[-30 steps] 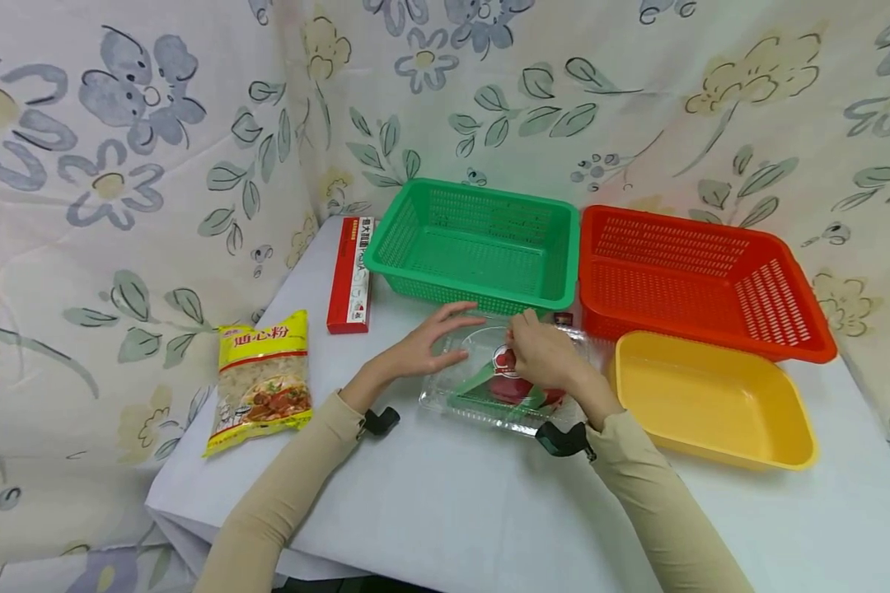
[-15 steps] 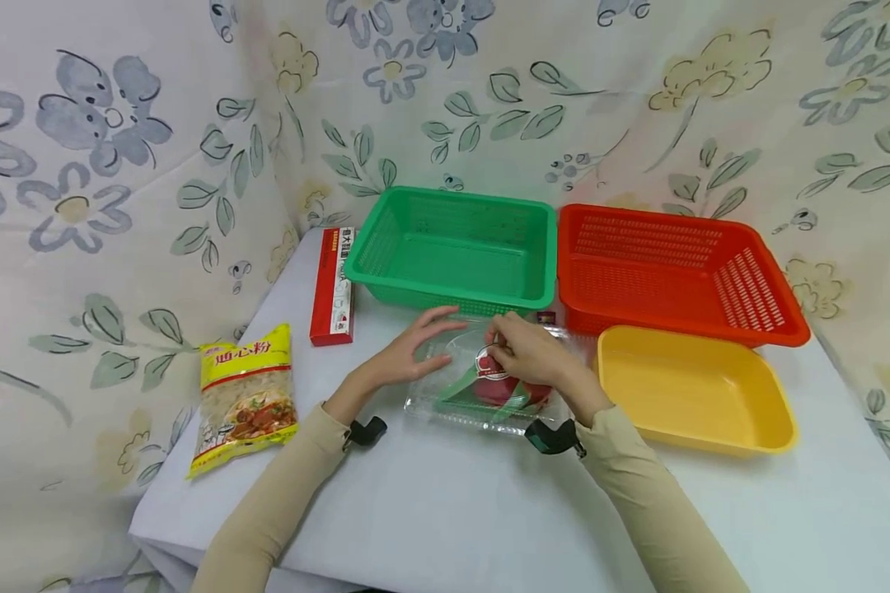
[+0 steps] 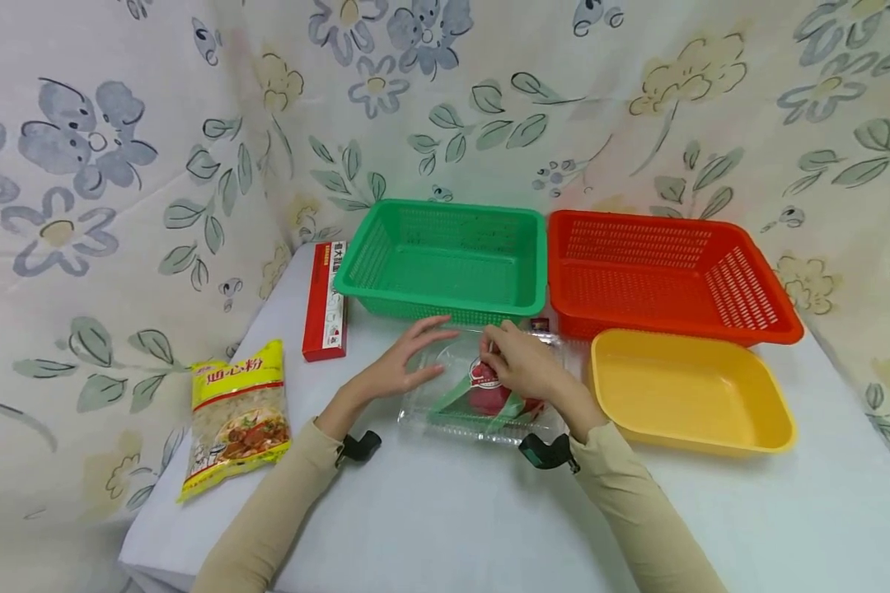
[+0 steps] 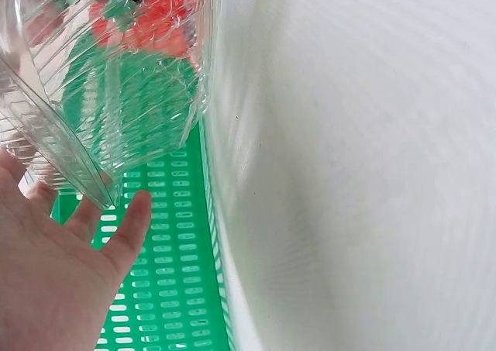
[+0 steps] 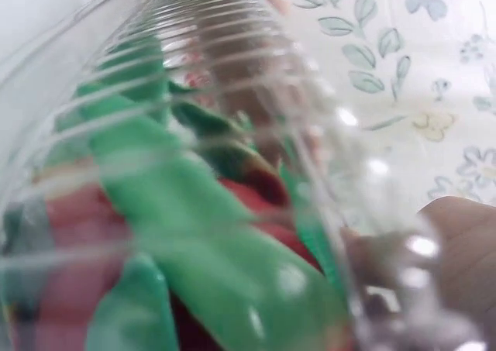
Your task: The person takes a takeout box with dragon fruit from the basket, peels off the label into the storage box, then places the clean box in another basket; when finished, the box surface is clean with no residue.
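A clear plastic box [image 3: 445, 420] with a hinged-looking lid lies on the white table, below the green basket. Through it shows a red fruit with green scales [image 3: 492, 399], apparently a dragon fruit; the right wrist view shows its green scales [image 5: 178, 204] close behind the ridged plastic. A round red-and-white label [image 3: 482, 375] sits on the lid. My right hand [image 3: 522, 362] has curled fingers over the lid by the label and seems to pinch the plastic; the exact contact is hidden. My left hand [image 3: 400, 362] spreads its fingers at the box's left end [image 4: 101, 173].
Behind the box stand a green basket [image 3: 445, 306] and a red basket [image 3: 660, 321]; a yellow tub [image 3: 690, 436] is at right. To the left are a red-and-white carton [image 3: 319, 321] and a yellow noodle bag [image 3: 233, 420]. Floral curtains enclose the table.
The head view has shifted, so everything sits a little further left and lower. My right fingers have moved slightly left over the lid. My left hand stays spread by the box.
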`<action>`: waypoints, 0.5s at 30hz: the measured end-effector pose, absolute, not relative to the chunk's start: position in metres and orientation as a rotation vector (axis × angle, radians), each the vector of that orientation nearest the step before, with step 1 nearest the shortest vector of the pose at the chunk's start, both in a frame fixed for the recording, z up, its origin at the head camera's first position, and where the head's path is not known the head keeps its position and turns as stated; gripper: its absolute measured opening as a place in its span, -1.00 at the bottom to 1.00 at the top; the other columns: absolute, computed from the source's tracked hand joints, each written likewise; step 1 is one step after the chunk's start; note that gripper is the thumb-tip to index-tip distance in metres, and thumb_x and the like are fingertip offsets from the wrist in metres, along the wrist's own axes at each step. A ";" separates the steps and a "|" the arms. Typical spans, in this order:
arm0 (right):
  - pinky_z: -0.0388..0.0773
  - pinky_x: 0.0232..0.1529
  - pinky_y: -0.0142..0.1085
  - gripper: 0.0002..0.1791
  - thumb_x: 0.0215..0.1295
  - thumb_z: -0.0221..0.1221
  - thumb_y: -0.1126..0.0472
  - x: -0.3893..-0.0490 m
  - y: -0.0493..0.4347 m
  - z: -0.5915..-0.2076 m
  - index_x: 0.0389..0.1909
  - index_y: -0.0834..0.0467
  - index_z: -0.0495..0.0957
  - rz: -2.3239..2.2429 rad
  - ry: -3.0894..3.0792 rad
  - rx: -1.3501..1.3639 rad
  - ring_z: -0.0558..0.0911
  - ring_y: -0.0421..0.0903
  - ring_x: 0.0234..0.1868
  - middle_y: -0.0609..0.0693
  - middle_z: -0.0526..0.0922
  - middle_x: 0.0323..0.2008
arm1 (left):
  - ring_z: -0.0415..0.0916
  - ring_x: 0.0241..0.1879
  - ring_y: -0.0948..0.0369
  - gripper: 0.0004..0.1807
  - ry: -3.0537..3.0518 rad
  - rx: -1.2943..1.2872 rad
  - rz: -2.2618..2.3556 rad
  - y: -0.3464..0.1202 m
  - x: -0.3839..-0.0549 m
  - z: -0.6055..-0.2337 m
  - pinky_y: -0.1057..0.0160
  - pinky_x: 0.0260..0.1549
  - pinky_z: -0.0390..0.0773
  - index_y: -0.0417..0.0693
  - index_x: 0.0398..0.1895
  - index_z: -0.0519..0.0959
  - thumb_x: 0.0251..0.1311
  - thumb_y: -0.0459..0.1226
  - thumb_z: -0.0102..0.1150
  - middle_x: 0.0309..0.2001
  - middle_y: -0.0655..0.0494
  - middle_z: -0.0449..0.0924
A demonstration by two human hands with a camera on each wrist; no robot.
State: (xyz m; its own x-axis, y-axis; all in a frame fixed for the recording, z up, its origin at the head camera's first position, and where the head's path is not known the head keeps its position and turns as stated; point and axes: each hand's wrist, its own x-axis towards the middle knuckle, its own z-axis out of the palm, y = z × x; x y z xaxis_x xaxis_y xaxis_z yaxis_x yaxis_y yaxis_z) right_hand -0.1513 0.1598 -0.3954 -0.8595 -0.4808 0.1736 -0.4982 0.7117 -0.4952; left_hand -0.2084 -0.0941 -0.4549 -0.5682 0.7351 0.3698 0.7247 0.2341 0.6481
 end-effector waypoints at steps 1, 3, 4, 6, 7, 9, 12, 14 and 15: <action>0.37 -0.44 -0.29 -0.90 0.38 0.20 0.25 -0.152 0.161 -0.395 -0.30 0.08 0.46 0.871 -2.869 0.835 0.41 -0.11 -0.43 -0.03 0.39 -0.39 | -0.03 0.48 -0.05 -0.43 2.456 1.455 1.282 -0.094 -0.208 -0.454 -0.27 0.34 0.07 -0.22 0.36 0.37 0.28 -0.37 0.20 0.48 -0.22 0.05; 0.36 -0.42 -0.29 -0.90 0.38 0.19 0.26 -0.153 0.165 -0.397 -0.30 0.08 0.45 0.918 -2.850 0.864 0.40 -0.11 -0.40 -0.05 0.39 -0.39 | -0.03 0.48 -0.05 -0.43 2.453 1.452 1.279 -0.094 -0.208 -0.453 -0.27 0.34 0.07 -0.23 0.36 0.37 0.28 -0.37 0.20 0.48 -0.21 0.05; 0.36 -0.41 -0.29 -0.90 0.39 0.19 0.27 -0.153 0.166 -0.398 -0.30 0.07 0.45 0.947 -2.841 0.879 0.39 -0.11 -0.38 -0.05 0.39 -0.39 | -0.03 0.48 -0.05 -0.43 2.453 1.447 1.275 -0.094 -0.207 -0.453 -0.28 0.33 0.08 -0.23 0.36 0.37 0.28 -0.36 0.20 0.48 -0.21 0.05; 0.36 -0.39 -0.28 -0.89 0.39 0.17 0.29 -0.153 0.169 -0.399 -0.32 0.07 0.45 1.007 -2.819 0.909 0.38 -0.11 -0.36 -0.06 0.38 -0.40 | -0.04 0.49 -0.02 -0.43 2.454 1.432 1.264 -0.094 -0.206 -0.452 -0.26 0.34 0.08 -0.20 0.37 0.36 0.29 -0.33 0.19 0.49 -0.16 0.04; 0.37 -0.37 -0.27 -0.88 0.40 0.16 0.30 -0.153 0.170 -0.400 -0.33 0.07 0.44 1.033 -2.810 0.923 0.37 -0.11 -0.35 -0.05 0.38 -0.39 | -0.05 0.49 -0.01 -0.42 2.454 1.430 1.260 -0.094 -0.205 -0.452 -0.25 0.35 0.07 -0.21 0.37 0.36 0.29 -0.32 0.19 0.49 -0.16 0.04; 0.37 -0.34 -0.25 -0.88 0.40 0.15 0.32 -0.153 0.173 -0.399 -0.33 0.08 0.44 1.088 -2.795 0.950 0.37 -0.11 -0.33 -0.05 0.39 -0.39 | -0.05 0.49 0.03 -0.42 2.465 1.414 1.245 -0.094 -0.206 -0.453 -0.23 0.35 0.07 -0.15 0.39 0.36 0.30 -0.29 0.19 0.50 -0.14 0.04; 0.37 -0.29 -0.23 -0.87 0.40 0.14 0.34 -0.153 0.176 -0.398 -0.33 0.08 0.44 1.155 -2.774 0.987 0.37 -0.09 -0.30 -0.04 0.39 -0.37 | -0.06 0.50 0.04 -0.41 2.469 1.401 1.241 -0.095 -0.206 -0.454 -0.23 0.35 0.07 -0.13 0.40 0.35 0.29 -0.31 0.19 0.50 -0.13 0.03; 0.36 -0.26 -0.22 -0.88 0.41 0.13 0.34 -0.154 0.178 -0.398 -0.32 0.09 0.44 1.196 -2.760 1.012 0.36 -0.08 -0.28 -0.03 0.39 -0.36 | -0.06 0.50 0.04 -0.40 2.468 1.398 1.246 -0.096 -0.206 -0.454 -0.24 0.35 0.08 -0.12 0.40 0.35 0.28 -0.34 0.20 0.50 -0.14 0.03; 0.35 -0.25 -0.22 -0.88 0.42 0.12 0.34 -0.155 0.179 -0.399 -0.32 0.09 0.43 1.217 -2.752 1.024 0.35 -0.08 -0.27 -0.03 0.38 -0.35 | -0.05 0.49 0.04 -0.40 2.468 1.400 1.248 -0.096 -0.206 -0.455 -0.24 0.35 0.08 -0.14 0.39 0.35 0.28 -0.36 0.20 0.50 -0.14 0.03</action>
